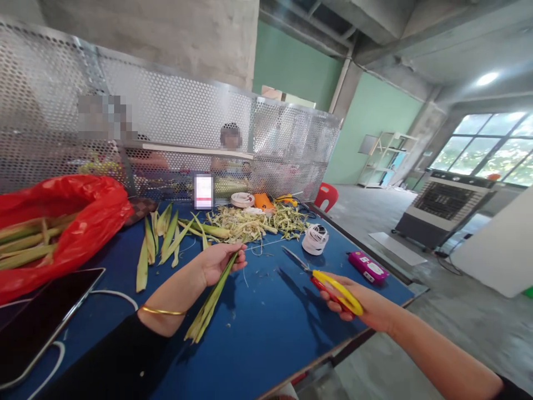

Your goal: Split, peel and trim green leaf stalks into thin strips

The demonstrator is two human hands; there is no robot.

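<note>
My left hand (pixel 220 262), with a gold bangle at the wrist, is closed in a pinch on the upper end of a green corn husk bundle (pixel 212 305). The husks hang down toward the table's near side, their lower ends fanned out. My right hand (pixel 343 300) grips scissors (pixel 339 291) with yellow and red handles. The blades are parted and point up and left, away from the husks. Several loose green husks (pixel 169 233) lie just beyond my left forearm. A pile of pale shredded trimmings (pixel 250 223) sits past both hands.
A red plastic bag (pixel 104 191) of husks and a dark tablet (pixel 41 328) with a white cable are at left. A white roll (pixel 315 239) and a purple box (pixel 367 268) stand at right. Behind a perforated metal screen (pixel 179 111) are other people. A lit phone (pixel 204 191) leans there.
</note>
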